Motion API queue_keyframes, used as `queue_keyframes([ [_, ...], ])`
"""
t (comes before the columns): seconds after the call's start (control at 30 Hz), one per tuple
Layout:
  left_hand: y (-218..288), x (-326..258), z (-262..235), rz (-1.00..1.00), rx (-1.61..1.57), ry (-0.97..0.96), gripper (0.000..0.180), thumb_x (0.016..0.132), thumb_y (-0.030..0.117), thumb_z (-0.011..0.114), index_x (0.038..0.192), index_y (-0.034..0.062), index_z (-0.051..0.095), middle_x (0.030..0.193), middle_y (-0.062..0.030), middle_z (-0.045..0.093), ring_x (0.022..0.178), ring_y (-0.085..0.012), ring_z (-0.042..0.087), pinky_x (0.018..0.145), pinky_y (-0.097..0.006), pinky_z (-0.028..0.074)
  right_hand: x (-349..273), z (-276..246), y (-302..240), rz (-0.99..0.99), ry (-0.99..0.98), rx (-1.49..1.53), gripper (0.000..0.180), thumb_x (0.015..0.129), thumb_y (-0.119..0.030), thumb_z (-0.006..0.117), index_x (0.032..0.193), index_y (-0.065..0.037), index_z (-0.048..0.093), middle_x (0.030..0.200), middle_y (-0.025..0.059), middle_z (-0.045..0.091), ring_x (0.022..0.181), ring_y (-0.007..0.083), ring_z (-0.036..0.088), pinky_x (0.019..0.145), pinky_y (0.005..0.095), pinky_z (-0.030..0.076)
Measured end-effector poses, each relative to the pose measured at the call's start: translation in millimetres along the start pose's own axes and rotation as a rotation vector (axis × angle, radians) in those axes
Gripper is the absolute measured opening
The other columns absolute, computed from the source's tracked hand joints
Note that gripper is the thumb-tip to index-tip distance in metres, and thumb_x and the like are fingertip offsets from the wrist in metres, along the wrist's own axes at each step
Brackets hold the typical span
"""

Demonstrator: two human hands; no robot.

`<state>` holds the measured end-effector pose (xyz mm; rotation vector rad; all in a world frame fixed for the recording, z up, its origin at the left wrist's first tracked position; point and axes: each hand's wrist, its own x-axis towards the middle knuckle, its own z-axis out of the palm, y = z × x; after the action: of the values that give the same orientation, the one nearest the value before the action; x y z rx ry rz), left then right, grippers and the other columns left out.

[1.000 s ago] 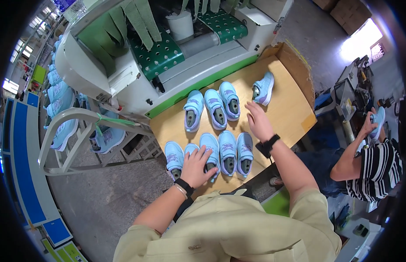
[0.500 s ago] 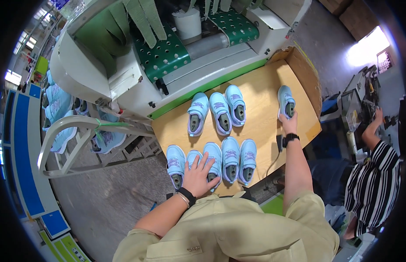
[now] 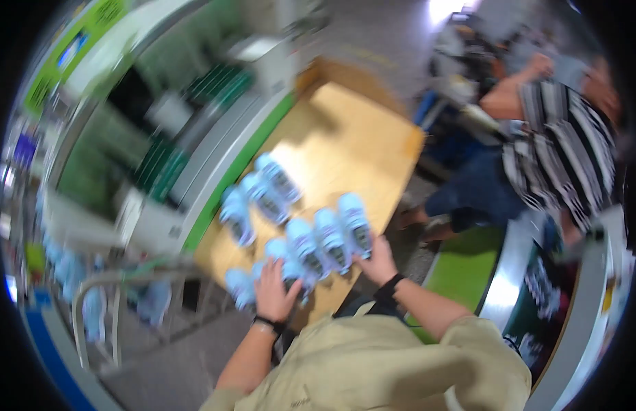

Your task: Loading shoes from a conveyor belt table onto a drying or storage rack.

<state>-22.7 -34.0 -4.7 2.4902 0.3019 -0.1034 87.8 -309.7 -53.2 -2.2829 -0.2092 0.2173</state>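
Note:
Light-blue sneakers stand in two rows on a wooden table (image 3: 362, 147). My left hand (image 3: 275, 294) lies with its fingers spread over the left part of the near row, touching a sneaker (image 3: 275, 249) there. My right hand (image 3: 377, 262) grips the heel of the sneaker (image 3: 353, 212) at the right end of that row, beside another sneaker (image 3: 330, 236). Three sneakers form the far row, the rightmost one (image 3: 277, 177) among them. Motion blur softens the picture, and my left hand hides part of the sneakers beneath it.
A machine with a green perforated belt (image 3: 160, 164) and hanging green strips borders the table's far left side. A grey tubular rail (image 3: 82, 308) and more sneakers (image 3: 154, 301) are at the left. A person in a striped top (image 3: 561, 144) works at the right, near a green surface (image 3: 462, 274).
My right hand has brought the lone sneaker from the table's right side to the right end of the near row. My left hand stays over the near row. The whole view has turned.

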Motion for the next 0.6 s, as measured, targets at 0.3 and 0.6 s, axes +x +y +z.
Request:
queue_keyframes([
  [0.3,-49,-37,-44,0.285,0.412,0.013,0.066,0.083,0.045,0.062,0.136,0.0083,0.049,0.145,-0.0192,0.040,0.132,-0.0388,0.038,0.106,-0.061,0.025,-136,26,108,0.421,-0.270,-0.060,0.049,0.084,-0.040,0.060,0.118,-0.004,0.061,0.112,0.0223,0.064,0.104,0.0383,0.061,0.091,0.0417,0.048],
  [0.6,-80,-27,-28,0.493,0.135,0.167,0.045,0.084,0.038,0.062,0.112,0.0022,0.065,0.119,-0.0173,0.063,0.105,-0.0341,0.059,0.092,-0.045,0.041,-356,79,144,0.954,-0.142,-0.148,0.041,0.081,-0.039,0.060,0.100,-0.004,0.071,0.104,0.0182,0.068,0.103,0.0356,0.062,0.090,0.0430,0.049],
])
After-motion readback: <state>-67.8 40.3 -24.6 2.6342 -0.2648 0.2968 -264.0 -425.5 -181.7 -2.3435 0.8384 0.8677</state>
